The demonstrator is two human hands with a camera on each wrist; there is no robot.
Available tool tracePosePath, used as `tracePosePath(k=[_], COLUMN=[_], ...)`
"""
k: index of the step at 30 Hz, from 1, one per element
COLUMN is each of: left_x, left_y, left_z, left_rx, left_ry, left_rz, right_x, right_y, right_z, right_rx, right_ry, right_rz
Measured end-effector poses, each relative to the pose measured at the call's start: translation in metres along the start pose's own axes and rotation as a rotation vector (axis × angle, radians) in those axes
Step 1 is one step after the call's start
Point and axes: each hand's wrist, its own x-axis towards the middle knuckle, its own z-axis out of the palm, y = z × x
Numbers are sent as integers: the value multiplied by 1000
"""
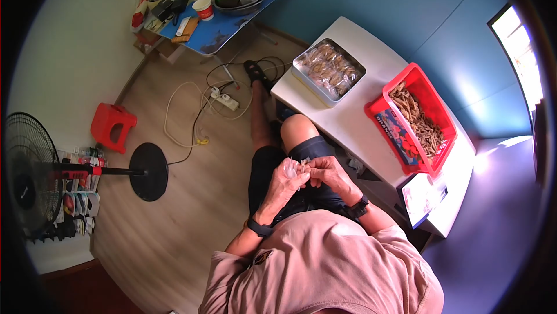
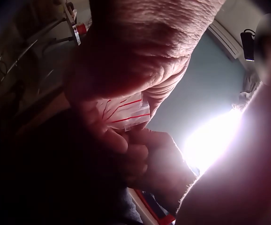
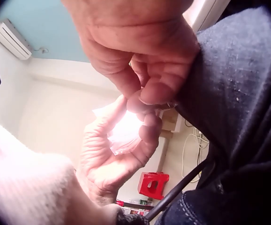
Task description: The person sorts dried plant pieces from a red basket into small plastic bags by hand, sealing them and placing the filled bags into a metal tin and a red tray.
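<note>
I see both hands meeting over the lap, close in front of the body. The left hand (image 1: 282, 181) holds a small clear bag (image 2: 128, 112) with red lines at its mouth, the fingers curled around it, so the bag lies in the palm with its opening toward the right hand (image 1: 326, 170). The right hand pinches at the mouth of the bag with thumb and fingertips; I think it holds a few dried pieces there, but the light behind is too strong to be sure. The red basket (image 1: 432, 90) with the dried sticks and the metal tin (image 1: 301, 73) of packed bags stand on the white table (image 1: 354, 119), well apart from the hands, beyond the right one. The risk, in my judgement, is that the thin bag mouth folds closed or slips from the left fingers, and then the pieces fall on the dark shorts (image 3: 238, 93) or down to the floor.
</note>
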Motion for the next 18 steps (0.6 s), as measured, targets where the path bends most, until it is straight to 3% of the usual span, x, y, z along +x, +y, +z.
tracePosePath(k=[6,8,15,17,18], left_x=[0,0,5,8,10], left_y=[0,3,-9,-12,-13], left_z=[1,4,-2,-2,-1], left_rx=[-36,151,211,621,622], left_ry=[8,84,179,278,278], left_rz=[13,-22,49,350,347], right_x=[1,1,0,1,2], right_y=[-2,-2,-7,-7,-6], right_z=[0,1,14,15,15], right_rx=[-13,-29,-59,-62,-81], right_ry=[6,6,75,85,103], right_rz=[33,33,-12,-7,-6])
